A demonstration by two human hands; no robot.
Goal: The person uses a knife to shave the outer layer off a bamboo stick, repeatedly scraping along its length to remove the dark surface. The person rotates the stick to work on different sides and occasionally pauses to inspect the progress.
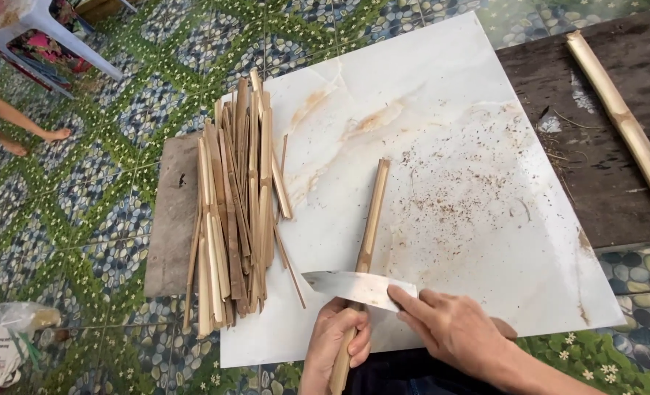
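Gripping bamboo strip (369, 219), left hand (336, 340) closed; right hand (453, 329) seemingly pinching broad steel blade (354, 287)

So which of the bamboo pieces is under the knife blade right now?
The single bamboo strip lying alone on the white tile, gripped by the left hand. The pile of strips and the thick pole lie untouched.

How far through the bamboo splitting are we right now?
Done: a pile of split strips lies on the white slab. In hand: left hand grips one bamboo piece, right hand presses the cleaver blade across it. Left: a whole bamboo pole lies untouched.
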